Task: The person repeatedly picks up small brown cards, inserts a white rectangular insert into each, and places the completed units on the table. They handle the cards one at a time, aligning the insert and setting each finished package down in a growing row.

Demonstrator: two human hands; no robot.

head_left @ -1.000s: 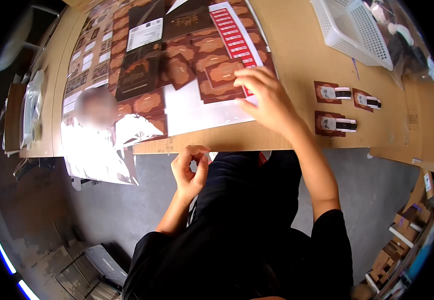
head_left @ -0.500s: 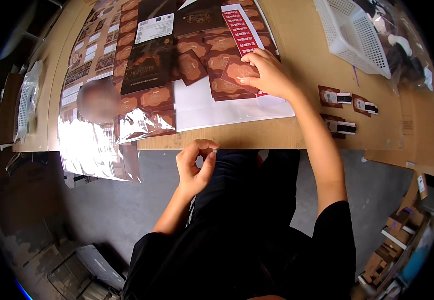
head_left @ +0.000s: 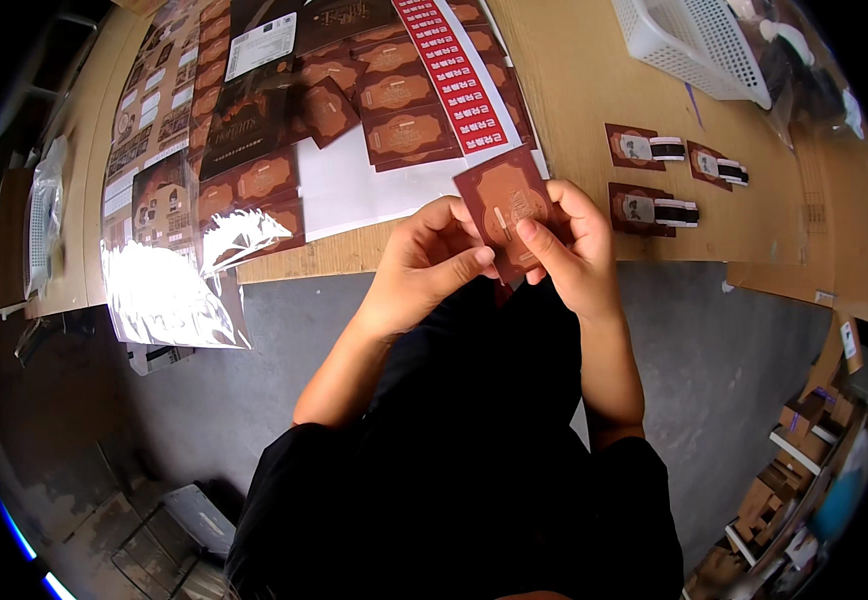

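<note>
Tabletop [head_left: 576,105] wood spreads to the right of the red-and-white label strip [head_left: 451,75], giving room between it and three small card bundles [head_left: 652,209]; the table's near edge runs below the strip, and both hands meet close to that edge. One white perforated basket [head_left: 694,75] sits well to the strip's upper right. One tilted loose card [head_left: 330,112] lies to its left, among overlapping brown cards too many to count surely, on one white sheet [head_left: 339,192]. The one held brown card [head_left: 502,212] is just below the strip's lower end, printed face up; its long axis slants, the far end leaning left toward the strip, the near end down and right. The right hand [head_left: 576,250] pinches it, thumb pressed on the face, fingers bent behind its right side. The left hand [head_left: 419,255] has curled fingers, thumb tip at the card's left edge; whether it grips, I cannot tell.
</note>
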